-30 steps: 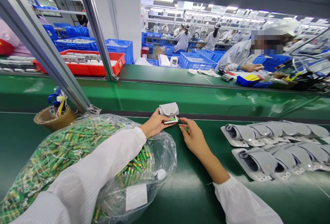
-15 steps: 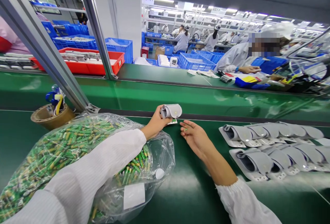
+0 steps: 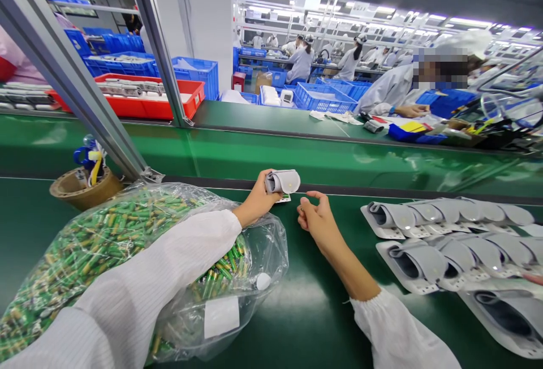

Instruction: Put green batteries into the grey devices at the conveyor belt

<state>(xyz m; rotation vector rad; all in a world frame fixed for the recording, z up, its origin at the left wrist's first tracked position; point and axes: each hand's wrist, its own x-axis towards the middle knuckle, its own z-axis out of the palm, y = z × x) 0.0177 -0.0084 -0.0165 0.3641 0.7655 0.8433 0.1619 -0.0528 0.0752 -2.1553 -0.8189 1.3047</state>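
A further grey cuff (image 3: 504,315) had come into view at the lower right of the desk (image 3: 305,324), with another person's fingertip (image 3: 533,279) just above it. The right hand (image 3: 320,224) had curled its fingers inward, and the left hand (image 3: 257,199) had raised the rolled grey cuff (image 3: 282,181) slightly.

Head camera looks forward and down
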